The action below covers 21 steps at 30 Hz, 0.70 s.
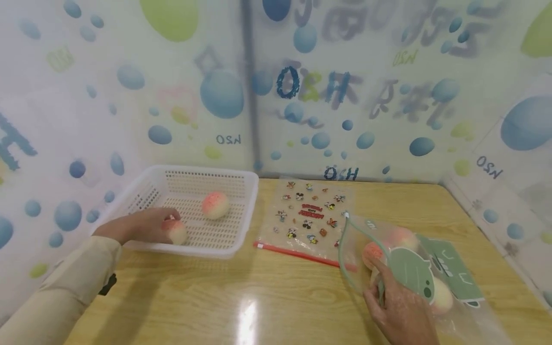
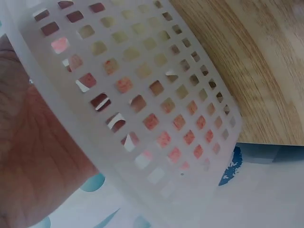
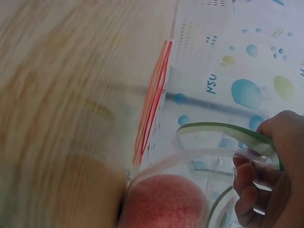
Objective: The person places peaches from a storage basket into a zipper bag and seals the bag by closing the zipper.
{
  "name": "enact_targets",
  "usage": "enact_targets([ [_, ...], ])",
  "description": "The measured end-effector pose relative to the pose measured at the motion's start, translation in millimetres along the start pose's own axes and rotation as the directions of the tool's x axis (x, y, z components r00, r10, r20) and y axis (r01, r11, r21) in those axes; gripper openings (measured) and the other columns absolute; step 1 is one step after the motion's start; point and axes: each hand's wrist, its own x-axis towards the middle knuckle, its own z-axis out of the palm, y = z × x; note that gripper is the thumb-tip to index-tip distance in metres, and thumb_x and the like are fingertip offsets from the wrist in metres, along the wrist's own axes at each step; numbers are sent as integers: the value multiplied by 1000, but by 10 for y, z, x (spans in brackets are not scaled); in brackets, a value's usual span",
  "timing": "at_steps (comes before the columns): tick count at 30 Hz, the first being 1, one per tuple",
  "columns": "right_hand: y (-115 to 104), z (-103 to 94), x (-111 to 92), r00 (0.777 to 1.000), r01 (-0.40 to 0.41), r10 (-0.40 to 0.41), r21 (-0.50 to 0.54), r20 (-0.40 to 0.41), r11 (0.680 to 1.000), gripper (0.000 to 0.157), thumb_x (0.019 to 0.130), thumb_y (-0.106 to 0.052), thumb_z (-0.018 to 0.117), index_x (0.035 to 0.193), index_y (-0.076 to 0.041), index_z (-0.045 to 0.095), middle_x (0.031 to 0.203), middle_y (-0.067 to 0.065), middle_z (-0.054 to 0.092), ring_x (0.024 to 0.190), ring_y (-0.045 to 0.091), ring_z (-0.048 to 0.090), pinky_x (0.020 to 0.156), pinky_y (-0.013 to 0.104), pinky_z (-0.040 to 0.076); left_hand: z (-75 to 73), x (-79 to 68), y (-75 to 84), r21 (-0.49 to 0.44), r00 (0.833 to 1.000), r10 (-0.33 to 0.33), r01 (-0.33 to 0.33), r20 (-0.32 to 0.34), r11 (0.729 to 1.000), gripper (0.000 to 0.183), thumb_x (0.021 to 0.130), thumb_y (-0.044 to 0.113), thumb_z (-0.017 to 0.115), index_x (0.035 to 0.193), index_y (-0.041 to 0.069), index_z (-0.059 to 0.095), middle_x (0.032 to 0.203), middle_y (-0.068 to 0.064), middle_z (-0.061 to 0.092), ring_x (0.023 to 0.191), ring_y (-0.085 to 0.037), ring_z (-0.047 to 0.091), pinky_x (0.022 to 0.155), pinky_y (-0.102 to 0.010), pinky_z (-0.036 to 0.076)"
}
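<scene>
In the head view my left hand (image 1: 144,226) reaches over the near side of a white perforated plastic basket (image 1: 202,250) and grips a pink-and-cream peach (image 1: 177,233). A second peach (image 1: 215,206) lies farther back in the basket. Through the basket holes, the left wrist view shows patches of peach (image 2: 164,138). My right hand (image 1: 403,309) pinches the green-edged mouth of a clear zip bag (image 1: 409,272) printed with a green cartoon animal. That mouth gapes toward the left. Inside the bag lie several peaches (image 1: 442,297); one peach (image 3: 164,204) sits close by the opening in the right wrist view.
A flat clear bag (image 1: 297,225) with cartoon prints and a red zip strip (image 1: 297,255) lies between basket and green bag, partly overlapped by the latter. The wooden table (image 1: 194,297) meets a bubble-patterned wall (image 1: 293,143) at its back.
</scene>
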Motion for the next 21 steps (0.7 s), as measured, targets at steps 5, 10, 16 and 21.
enact_targets([
  [5,28,8,-19,1000,-2,2,12,9,1000,59,82,-9,73,138,-6,55,64,-14,43,45,-2,29,38,22,26,36,8,14,22,994,56,-54,-91,998,56,78,29,87,119,1,63,107,-11,66,89,-23,60,78,-45,51],
  [10,83,29,-28,995,61,-61,0,-80,998,59,78,-13,73,135,-10,58,64,-18,41,46,-5,26,38,21,24,101,6,22,6,979,69,-69,-190,998,58,77,29,86,121,-1,63,109,-12,67,92,-23,62,83,-48,52],
  [16,110,36,-25,991,84,-83,2,-107,996,58,77,-14,73,134,-9,59,63,-19,41,46,-6,26,39,21,24,145,-3,39,48,950,126,-117,-287,992,60,76,28,87,122,-2,64,115,-16,68,104,-33,63,91,-57,50],
  [21,136,30,-14,977,134,-132,-1,-169,991,52,79,-17,65,131,-9,61,61,-20,39,47,-5,26,39,21,24,175,7,114,185,891,260,-204,-372,961,62,72,32,88,123,2,70,115,-15,70,105,-37,65,89,-58,51],
])
